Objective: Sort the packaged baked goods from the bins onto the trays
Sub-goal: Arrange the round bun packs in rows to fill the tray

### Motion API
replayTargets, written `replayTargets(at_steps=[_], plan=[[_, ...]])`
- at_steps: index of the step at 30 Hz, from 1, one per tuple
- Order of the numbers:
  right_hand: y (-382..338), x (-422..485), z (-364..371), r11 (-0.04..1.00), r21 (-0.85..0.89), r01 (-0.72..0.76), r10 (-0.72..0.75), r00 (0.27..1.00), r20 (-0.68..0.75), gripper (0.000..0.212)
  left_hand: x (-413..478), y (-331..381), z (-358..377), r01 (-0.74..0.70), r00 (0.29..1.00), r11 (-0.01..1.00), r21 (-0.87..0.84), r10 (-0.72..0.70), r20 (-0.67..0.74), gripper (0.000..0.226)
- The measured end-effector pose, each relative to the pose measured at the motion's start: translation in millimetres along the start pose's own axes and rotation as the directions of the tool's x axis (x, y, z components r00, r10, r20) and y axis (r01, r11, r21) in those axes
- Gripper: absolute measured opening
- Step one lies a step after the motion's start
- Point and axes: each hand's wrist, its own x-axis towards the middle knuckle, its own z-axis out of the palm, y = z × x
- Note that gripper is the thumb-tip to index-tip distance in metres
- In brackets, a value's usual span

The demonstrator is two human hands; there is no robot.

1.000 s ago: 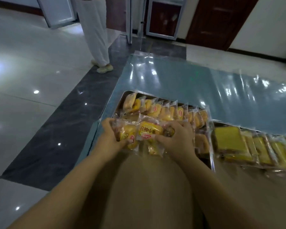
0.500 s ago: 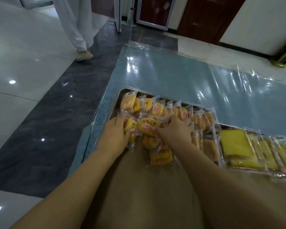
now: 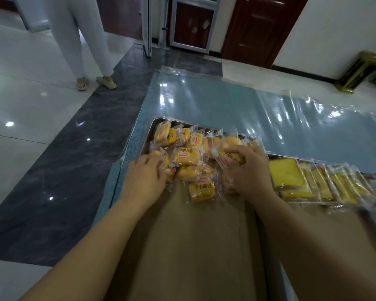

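While we sort buns onto tray: right hand [image 3: 247,172] curled round bun pack [image 3: 228,154], over row's right end; left hand [image 3: 144,178] fingers curled on second pack [image 3: 164,164] at tray's left edge. Loose buns [image 3: 186,156] heaped between hands, one on cardboard [image 3: 193,246].

We judge step: lining packs into rows. Next move calls for standing each pack beside back row [image 3: 182,135].

Wrappers clear, crinkly; buns soft, rounded, golden. Tray [image 3: 144,143] metal, shallow. Cake slices [image 3: 286,174] flat, rectangular, to right. Bench [image 3: 226,105] under glossy blue film.
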Motion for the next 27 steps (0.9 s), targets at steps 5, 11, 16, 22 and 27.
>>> replayTargets(at_steps=[5,11,16,22,27], plan=[[10.3,-46.1,-22.9,0.943,0.323,-0.074,0.004,0.977,0.211,0.052,-29.0,18.1,9.0,-0.018,0.996,0.984,-0.177,0.034,0.085,0.019],[36.1,-87.8,-32.3,0.882,0.343,-0.324,0.158,0.888,0.432,0.046,-66.5,63.1,28.7,0.296,0.891,0.662,-0.689,0.069,0.449,0.02],[57.5,-107.6,-34.7,0.878,0.247,-0.411,0.275,0.853,0.444,0.045,-89.9,76.8,45.6,0.367,0.858,0.574,-0.732,0.095,0.504,0.009],[76.4,-113.5,-33.6,0.85,0.279,-0.447,0.322,0.859,0.398,0.032,-97.3,71.4,53.3,0.404,0.863,0.567,-0.718,0.024,0.505,0.018],[85.3,-116.1,-29.9,0.778,0.405,-0.48,0.242,0.825,0.511,0.037,-93.7,59.7,51.1,0.314,0.914,0.653,-0.689,-0.012,0.405,0.025]])
